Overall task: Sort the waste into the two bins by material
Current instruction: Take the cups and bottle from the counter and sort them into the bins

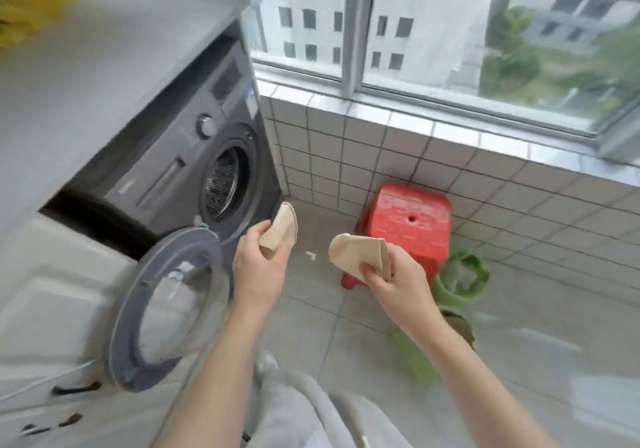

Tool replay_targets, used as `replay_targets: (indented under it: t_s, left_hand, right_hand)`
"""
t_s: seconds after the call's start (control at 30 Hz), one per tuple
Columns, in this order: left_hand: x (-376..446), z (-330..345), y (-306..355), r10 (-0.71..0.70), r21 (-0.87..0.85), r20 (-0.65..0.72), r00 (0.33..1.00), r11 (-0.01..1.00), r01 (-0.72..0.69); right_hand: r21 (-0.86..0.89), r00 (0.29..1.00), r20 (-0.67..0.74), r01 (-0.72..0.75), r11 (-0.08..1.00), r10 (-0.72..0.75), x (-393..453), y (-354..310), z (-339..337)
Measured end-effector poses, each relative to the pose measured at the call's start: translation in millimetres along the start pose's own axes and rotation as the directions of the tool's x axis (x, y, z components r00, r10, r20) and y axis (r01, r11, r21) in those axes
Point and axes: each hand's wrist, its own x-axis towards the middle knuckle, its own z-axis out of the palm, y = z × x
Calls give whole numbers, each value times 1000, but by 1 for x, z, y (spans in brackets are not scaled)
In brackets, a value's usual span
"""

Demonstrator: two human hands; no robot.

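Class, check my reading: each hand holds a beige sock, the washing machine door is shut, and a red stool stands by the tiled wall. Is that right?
One detail is wrong. The head view shows the washing machine door swung open, not shut. The rest stands: the left hand and right hand each hold a beige sock, and the red stool stands by the tiled wall.

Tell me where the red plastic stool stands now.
In the head view, the red plastic stool stands on the tiled floor on the right, against the white tiled wall under the window, just beyond the right hand.
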Motion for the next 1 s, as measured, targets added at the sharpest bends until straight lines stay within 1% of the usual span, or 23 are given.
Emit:
replay_targets:
  t_s: [0.1,0.17,0.23,0.37,0.5,0.6,0.7,0.8,0.93,1.0]
  left_hand:
    - [-37,65,13,-8,39,145,989,999,2]
    - [-60,103,19,-9,42,262,965,999,-3]
    - [-76,140,23,-14,58,345,938,998,-7]
    - [-94,213,23,-76,144,455,887,989,11]
    - [-99,289,8,-161,204,579,799,978,48]
    - [-96,346,-12,-231,264,662,713,962,67]
    - [-89,403,-36,-306,320,721,622,943,92]
    - [-82,460,-63,-373,405,742,557,912,70]
    - [-78,528,-111,-439,498,725,531,866,35]
    - [-79,561,-140,-476,546,710,520,838,21]
  right_hand:
    - [13,993,-34,-110,994,111,-16,62,-43]
    - [25,979,-64,-190,981,192,-27,99,-67]
    - [48,953,-101,-282,958,286,-34,133,-86]
    - [111,874,-121,-460,881,471,-43,203,-108]
    - [138,777,-134,-600,788,615,-43,274,-115]
    - [122,701,-123,-692,712,702,-37,329,-113]
    - [109,633,-86,-761,639,769,-25,384,-105]
    - [38,618,-52,-784,620,785,-6,438,-93]
    - [-37,583,30,-811,584,812,21,515,-69]
    - [-74,572,35,-816,573,819,30,557,-52]
